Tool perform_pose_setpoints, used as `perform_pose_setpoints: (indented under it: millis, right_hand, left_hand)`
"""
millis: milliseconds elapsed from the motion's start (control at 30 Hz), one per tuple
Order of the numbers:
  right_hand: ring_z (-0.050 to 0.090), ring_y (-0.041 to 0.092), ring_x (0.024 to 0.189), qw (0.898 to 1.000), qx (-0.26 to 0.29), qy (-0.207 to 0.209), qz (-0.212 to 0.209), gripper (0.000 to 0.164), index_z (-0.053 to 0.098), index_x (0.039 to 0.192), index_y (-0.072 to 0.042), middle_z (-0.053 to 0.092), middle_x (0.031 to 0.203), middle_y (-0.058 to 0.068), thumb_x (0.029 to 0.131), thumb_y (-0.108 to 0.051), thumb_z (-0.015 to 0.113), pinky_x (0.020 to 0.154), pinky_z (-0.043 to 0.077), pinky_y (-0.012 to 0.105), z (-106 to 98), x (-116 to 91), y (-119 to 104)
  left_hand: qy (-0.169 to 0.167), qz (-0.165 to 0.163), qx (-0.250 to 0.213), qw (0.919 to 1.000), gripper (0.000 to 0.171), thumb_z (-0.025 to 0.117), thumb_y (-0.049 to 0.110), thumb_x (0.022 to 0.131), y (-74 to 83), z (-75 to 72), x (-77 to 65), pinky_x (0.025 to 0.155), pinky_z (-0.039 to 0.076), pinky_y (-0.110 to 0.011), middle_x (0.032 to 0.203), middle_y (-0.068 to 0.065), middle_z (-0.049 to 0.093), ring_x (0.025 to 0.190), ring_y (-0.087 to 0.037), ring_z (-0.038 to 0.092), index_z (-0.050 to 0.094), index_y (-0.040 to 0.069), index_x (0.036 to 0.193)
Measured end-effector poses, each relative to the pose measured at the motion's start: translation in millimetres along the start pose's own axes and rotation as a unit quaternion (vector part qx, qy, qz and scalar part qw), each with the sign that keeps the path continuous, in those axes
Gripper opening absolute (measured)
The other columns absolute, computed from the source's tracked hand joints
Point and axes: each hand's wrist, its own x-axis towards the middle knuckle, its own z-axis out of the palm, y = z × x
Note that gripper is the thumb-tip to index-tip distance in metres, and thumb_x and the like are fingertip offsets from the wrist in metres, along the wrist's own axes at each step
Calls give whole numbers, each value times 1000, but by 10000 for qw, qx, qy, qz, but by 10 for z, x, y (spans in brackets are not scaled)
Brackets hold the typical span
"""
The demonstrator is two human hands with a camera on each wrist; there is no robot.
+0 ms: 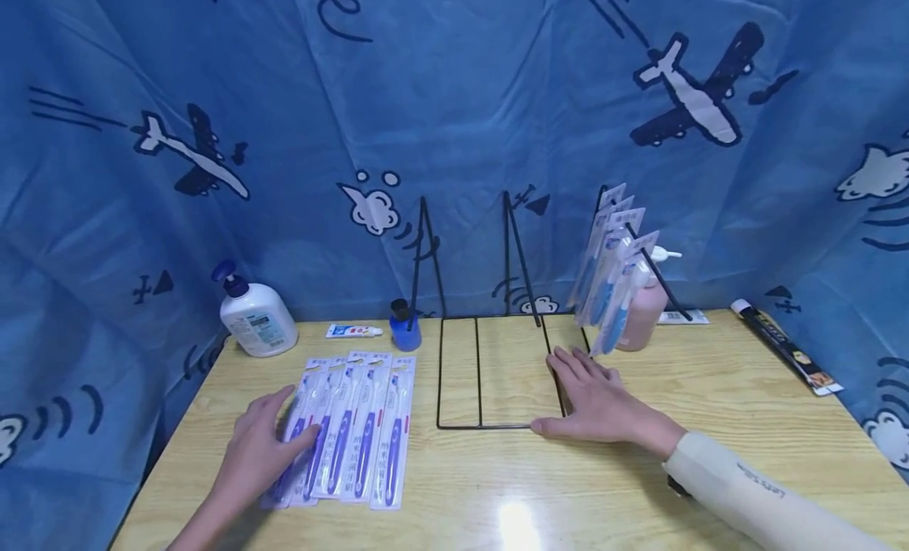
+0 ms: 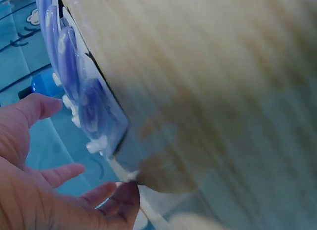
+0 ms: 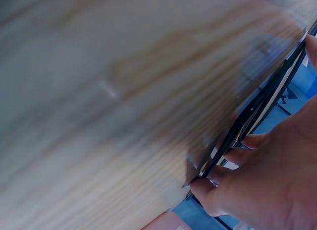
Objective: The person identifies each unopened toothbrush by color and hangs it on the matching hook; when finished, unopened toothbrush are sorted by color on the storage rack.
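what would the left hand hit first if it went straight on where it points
The left hand would likely meet the purple toothbrushes in clear plastic packs; its height above them is unclear.

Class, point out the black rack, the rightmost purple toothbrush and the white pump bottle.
Black rack (image 1: 479, 371), head view: a bar of its base.
Rightmost purple toothbrush (image 1: 394, 444), head view: its handle.
White pump bottle (image 1: 259, 322), head view: its body, below the pump.

Right sleeve (image 1: 731, 488), near right: off-white, close-fitting, wrist-length, with dark lettering (image 1: 762, 480). Black wrist item (image 1: 677, 485): partly hidden beneath sleeve edge. Left hand (image 1: 261, 440): bare.
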Motion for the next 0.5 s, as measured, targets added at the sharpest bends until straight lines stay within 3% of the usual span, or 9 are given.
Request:
perform_pose_setpoints:
  millis: [167,333,500]
  right_hand:
    - [26,59,156,9999,78,-67,42,117,35,167,4,29,173,28,91,-78,70,109,28,85,-13,7,-2]
    - [25,58,156,9999,41,-87,75,117,34,168,3,27,174,27,91,-79,69,110,27,84,19,10,30]
    - [23,54,158,9999,21,-93,77,118,34,168,2,28,175,26,91,-79,69,110,27,85,8,12,9]
  left_hand:
    - [117,47,-161,9998,87,82,27,97,-96,-12,14,96,50,-62,131,-31,56,116,-45,57,38,-5,164]
    - [93,-25,-420,9991,82,82,16,96,-123,-40,18,81,46,-47,102,-14,60,93,-30,57,38,-10,161]
    - [-171,-433,-851,9953,81,81,14,97,-151,-71,36,72,46,-39,96,-13,60,86,-27,57,36,-15,158]
